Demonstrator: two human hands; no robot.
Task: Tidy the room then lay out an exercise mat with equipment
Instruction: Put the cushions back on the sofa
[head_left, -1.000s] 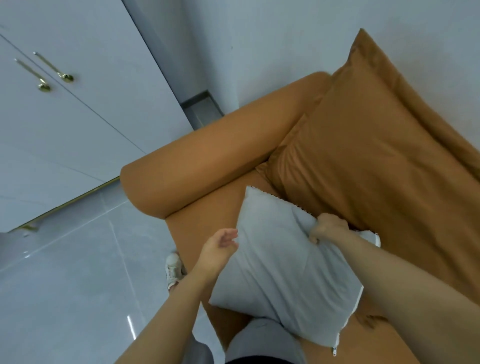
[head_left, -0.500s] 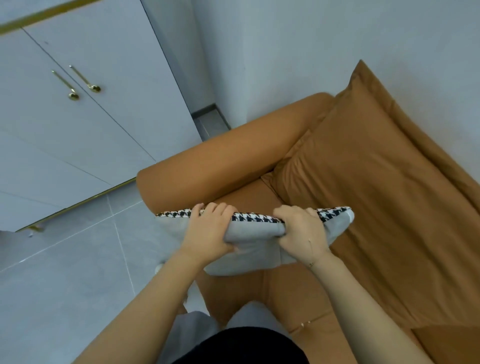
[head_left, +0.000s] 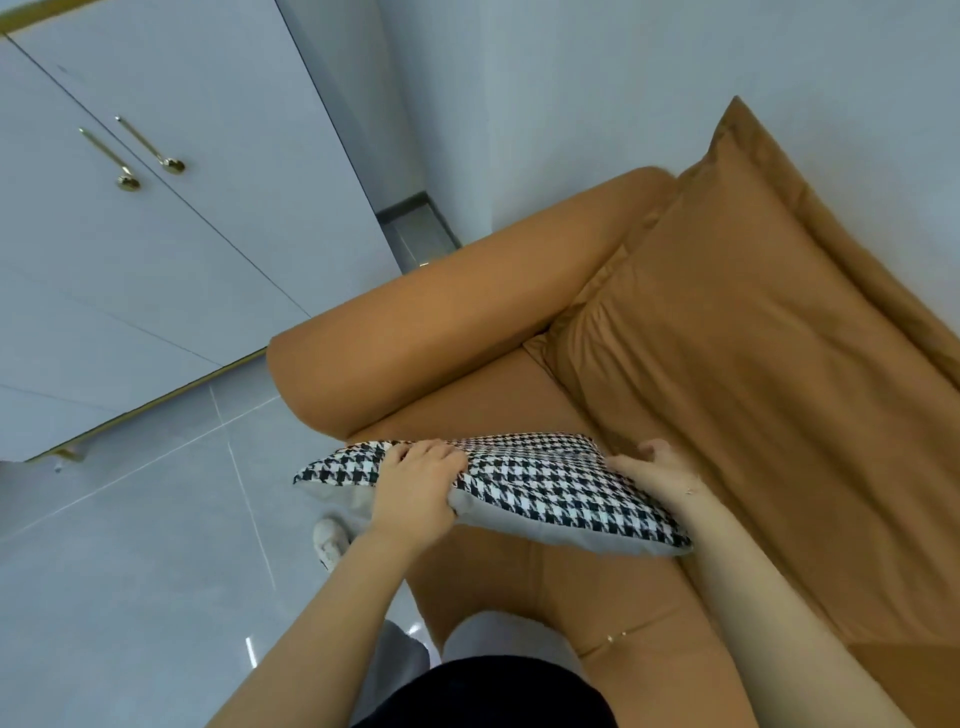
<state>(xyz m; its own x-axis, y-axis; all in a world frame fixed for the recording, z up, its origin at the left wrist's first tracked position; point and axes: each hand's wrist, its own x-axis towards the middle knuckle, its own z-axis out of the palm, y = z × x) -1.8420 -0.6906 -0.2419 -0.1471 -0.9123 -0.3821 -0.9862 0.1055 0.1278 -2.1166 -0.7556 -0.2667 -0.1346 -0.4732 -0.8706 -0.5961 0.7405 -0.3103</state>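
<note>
A small cushion (head_left: 550, 488), black-and-white houndstooth on top and grey underneath, is held flat above the seat of an orange-brown sofa (head_left: 467, 405). My left hand (head_left: 415, 493) grips its near left part, fingers curled over the houndstooth face. My right hand (head_left: 657, 467) holds its right far edge, next to the sofa's large back cushion (head_left: 753, 364). The cushion's left corner juts out past the seat over the floor.
The sofa's rounded armrest (head_left: 441, 317) lies just beyond the cushion. White cabinet doors with gold handles (head_left: 130, 156) stand at the left. Grey tiled floor (head_left: 130, 571) fills the lower left, with my white shoe (head_left: 328, 540) by the sofa front. A white wall is behind.
The cushion was turned over from grey side up to houndstooth side up and now lies flatter. My left hand took hold of it; both hands now grip it.
</note>
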